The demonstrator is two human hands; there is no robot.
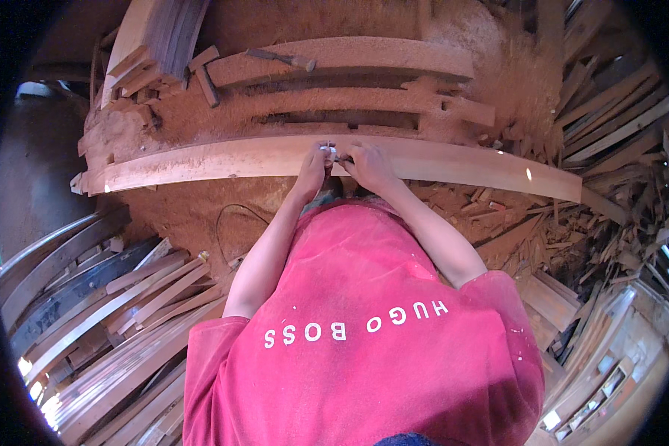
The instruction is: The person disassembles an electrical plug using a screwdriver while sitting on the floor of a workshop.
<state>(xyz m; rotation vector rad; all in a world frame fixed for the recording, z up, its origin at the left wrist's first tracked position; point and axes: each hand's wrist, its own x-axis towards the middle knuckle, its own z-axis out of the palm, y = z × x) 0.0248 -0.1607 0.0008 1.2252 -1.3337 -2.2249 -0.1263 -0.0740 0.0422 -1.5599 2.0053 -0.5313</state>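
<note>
A long pale wooden plank point(223, 160) lies crosswise in front of me and looks bowed in the fisheye view. Both of my hands are at its middle, close together. My left hand point(314, 169) is closed around a small object point(331, 154) with a whitish, metallic look; it is too small and too covered to name. Close beside it, my right hand point(367, 165) has its fingers curled and pinched against the same spot. Whatever lies between those fingers is mostly hidden.
Beyond the plank are sawdust-covered boards point(364, 100), a chisel-like tool point(282, 59) and a hammer-shaped tool point(207, 78). Stacked timber point(156, 44) stands at the far left. Long wood strips point(137, 312) fill the near left; scrap wood point(617, 141) heaps up on the right.
</note>
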